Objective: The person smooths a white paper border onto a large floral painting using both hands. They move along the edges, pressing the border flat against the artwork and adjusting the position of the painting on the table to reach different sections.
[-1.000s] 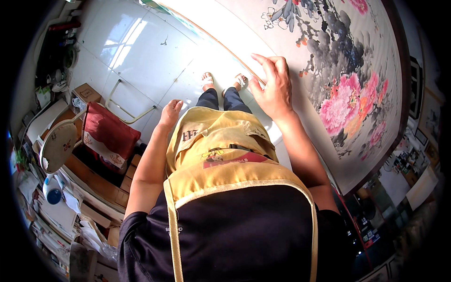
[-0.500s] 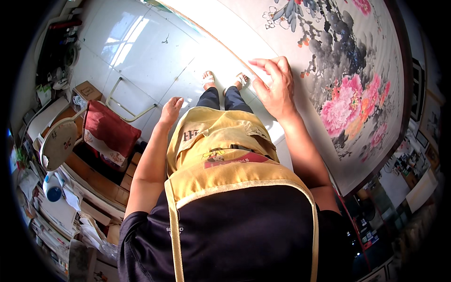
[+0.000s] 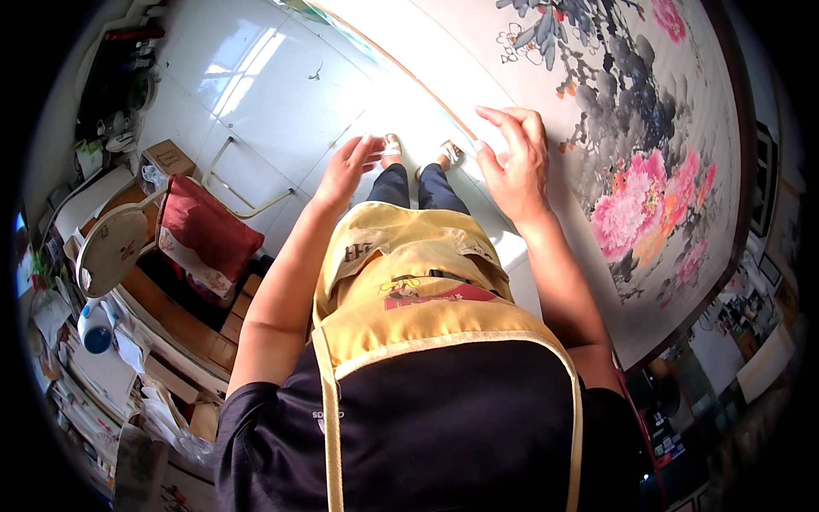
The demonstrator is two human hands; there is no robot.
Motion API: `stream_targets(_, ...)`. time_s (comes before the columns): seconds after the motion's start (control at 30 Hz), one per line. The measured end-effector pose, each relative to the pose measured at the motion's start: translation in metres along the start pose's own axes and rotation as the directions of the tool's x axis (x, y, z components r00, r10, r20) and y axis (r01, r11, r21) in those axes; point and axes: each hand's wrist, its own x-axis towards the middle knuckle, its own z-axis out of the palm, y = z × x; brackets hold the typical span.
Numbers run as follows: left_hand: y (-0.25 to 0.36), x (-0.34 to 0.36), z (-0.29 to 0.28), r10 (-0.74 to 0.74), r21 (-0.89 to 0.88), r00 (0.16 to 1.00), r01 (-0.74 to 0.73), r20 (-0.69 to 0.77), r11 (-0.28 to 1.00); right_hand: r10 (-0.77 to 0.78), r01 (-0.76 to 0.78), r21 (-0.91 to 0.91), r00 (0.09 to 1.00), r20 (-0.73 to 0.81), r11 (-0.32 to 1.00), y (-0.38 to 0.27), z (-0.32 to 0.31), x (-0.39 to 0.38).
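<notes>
My right hand [image 3: 518, 162] is open, fingers bent and apart, at the white lower edge of a large paper painting [image 3: 648, 111] with pink peonies and grey ink leaves. Beside its fingertips runs a thin brown strip [image 3: 444, 107] along that white edge; whether they touch is unclear. My left hand [image 3: 350, 166] hangs open over the pale floor, fingers loosely curved, with nothing visible in it. I wear a yellow apron [image 3: 409, 256] over a dark shirt.
Pale floor tiles [image 3: 256, 119] lie around my sandalled feet [image 3: 450, 155]. To the left are a chair with a red cushion [image 3: 205, 230], a cardboard box [image 3: 168, 160], a round fan-like object [image 3: 111, 252] and stacked papers [image 3: 81, 392]. Cluttered things [image 3: 717, 341] fill the far right.
My left hand has risen forward and inward, towards the middle. The view has shifted slightly, and my right hand stays by the painting's edge with little change.
</notes>
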Motion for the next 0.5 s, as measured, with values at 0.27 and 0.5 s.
stream_targets(0.27,0.121,0.039,0.074,0.144,-0.065,0.983,-0.152,-0.113,0.986,-0.05,0.093,-0.322,0.989,0.139,0.942,0.001,0.009,-0.013)
stream_targets(0.5,0.111,0.044,0.064,0.245,-0.155,0.964,-0.258,-0.101,0.954,-0.327,0.335,0.022,0.901,0.286,0.942,-0.012,0.003,-0.033)
